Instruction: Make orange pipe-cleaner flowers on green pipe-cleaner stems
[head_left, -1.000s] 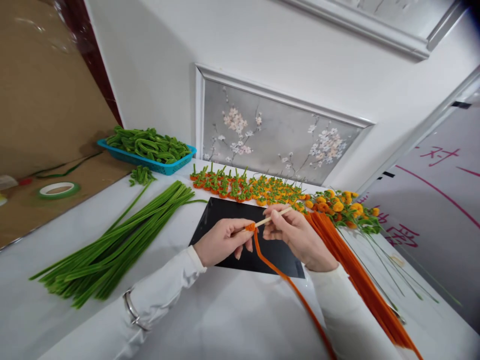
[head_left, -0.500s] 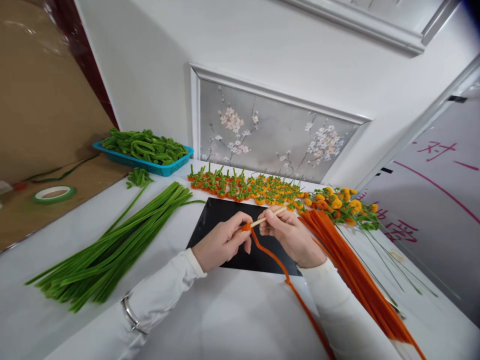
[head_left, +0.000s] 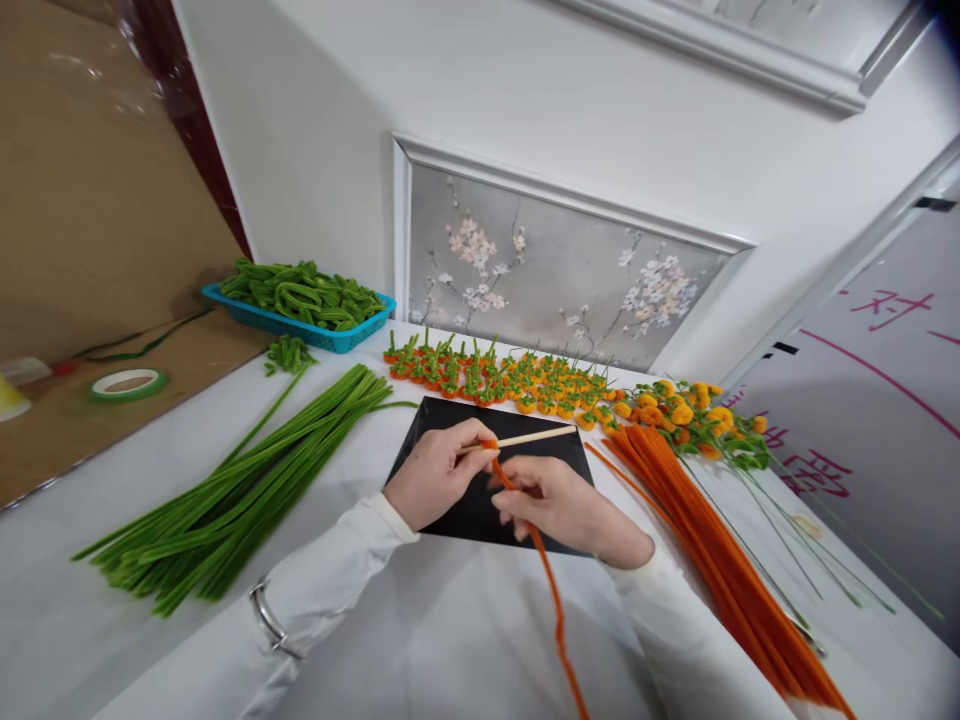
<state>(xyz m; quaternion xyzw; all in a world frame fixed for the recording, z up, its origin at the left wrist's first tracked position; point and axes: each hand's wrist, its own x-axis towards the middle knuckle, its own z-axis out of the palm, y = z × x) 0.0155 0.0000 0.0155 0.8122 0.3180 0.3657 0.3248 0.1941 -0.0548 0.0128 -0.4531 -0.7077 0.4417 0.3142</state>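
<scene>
My left hand [head_left: 437, 473] pinches a thin wooden stick [head_left: 538, 436], which points off to the right. An orange pipe cleaner [head_left: 553, 590] is wound around the stick at my left fingertips. Its loose length runs down through the fingers of my right hand [head_left: 562, 503] and hangs toward me over the table. My right fingers are closed around that strand, just below the stick. Both hands are above a black mat [head_left: 465, 517].
Green pipe cleaners [head_left: 255, 480] lie left, orange ones [head_left: 720, 560] right. Behind the mat stand rows of small orange and yellow pieces with green tops [head_left: 480, 375]. A blue basket [head_left: 341, 340] holds green pieces. Finished-looking flowers [head_left: 690, 412] lie right; green tape [head_left: 129, 384] lies left.
My right hand has let go of the stick and moved down onto the orange pipe cleaner. My left hand still holds the stick. The view has shifted slightly.
</scene>
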